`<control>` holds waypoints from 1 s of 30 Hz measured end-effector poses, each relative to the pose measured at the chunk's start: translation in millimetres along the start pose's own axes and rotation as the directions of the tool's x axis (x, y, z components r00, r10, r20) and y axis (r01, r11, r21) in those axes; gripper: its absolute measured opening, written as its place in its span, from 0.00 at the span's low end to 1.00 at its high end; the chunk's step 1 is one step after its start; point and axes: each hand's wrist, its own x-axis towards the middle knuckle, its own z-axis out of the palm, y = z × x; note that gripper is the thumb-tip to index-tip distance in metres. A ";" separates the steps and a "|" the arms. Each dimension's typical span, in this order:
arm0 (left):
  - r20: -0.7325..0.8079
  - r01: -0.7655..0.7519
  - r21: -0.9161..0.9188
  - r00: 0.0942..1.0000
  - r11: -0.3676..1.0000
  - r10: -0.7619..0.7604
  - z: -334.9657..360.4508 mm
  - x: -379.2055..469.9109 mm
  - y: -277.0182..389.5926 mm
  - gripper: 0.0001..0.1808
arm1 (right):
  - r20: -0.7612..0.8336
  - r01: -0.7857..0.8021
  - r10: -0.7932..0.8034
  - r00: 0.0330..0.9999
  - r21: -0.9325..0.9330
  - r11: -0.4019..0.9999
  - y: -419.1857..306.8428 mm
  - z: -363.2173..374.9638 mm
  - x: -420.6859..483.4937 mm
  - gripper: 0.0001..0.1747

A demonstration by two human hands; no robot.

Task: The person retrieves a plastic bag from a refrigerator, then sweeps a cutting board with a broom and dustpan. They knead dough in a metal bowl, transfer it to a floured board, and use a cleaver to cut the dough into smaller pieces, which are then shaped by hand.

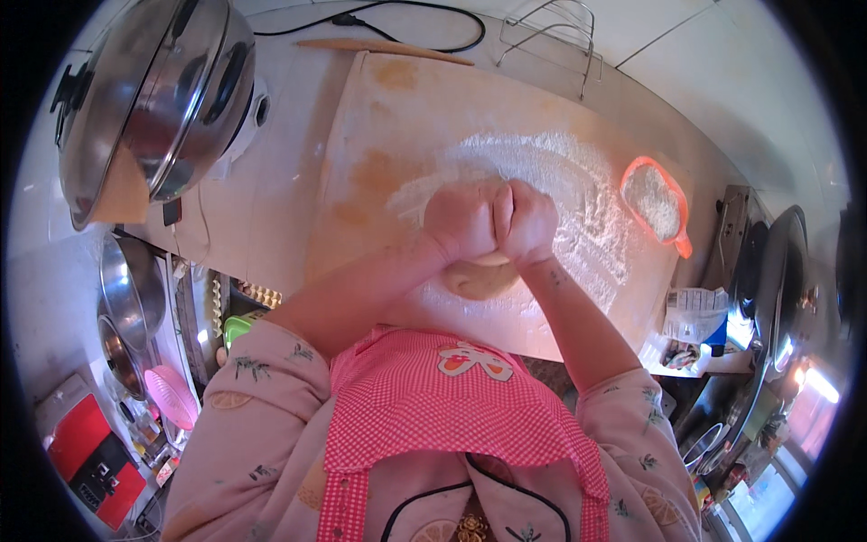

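A lump of dough (481,280) lies on the floured wooden board (366,129), partly hidden beneath my hands. My left hand (464,213) is curled into a fist on the dough's far side. Pressed against it is my right hand (530,222), also curled, with its wrist over the dough's right edge. A fold of dough shows between the wrists; the fingertips are hidden from above. White flour (589,203) is spread in a thick, streaked layer beyond and to the right of the hands. On the board's right side rests an orange scoop (683,237) full of flour.
A thin wooden rolling pin (386,49) and a black power cord (484,34) lie behind the board. A wire rack (552,34) stands at the back wall. A large steel pan (196,101) is at left, a gas stove (735,237) at right.
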 end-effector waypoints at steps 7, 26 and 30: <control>0.257 0.023 0.150 0.964 0.988 -0.062 -33.1 -1.6 27.9 0.22 | 0.138 -0.124 0.110 0.984 0.103 0.987 -12.4 -34.4 -2.6 0.21; 0.086 -0.272 0.162 0.961 0.948 0.261 -28.5 -58.2 22.7 0.53 | 0.111 -0.324 0.304 0.946 0.353 0.878 11.6 -27.5 -57.1 0.21; 0.179 -0.262 0.226 0.958 0.938 0.225 -37.6 -38.4 23.3 0.54 | 0.214 -0.448 0.464 0.860 0.752 0.484 25.7 -48.1 -34.1 0.29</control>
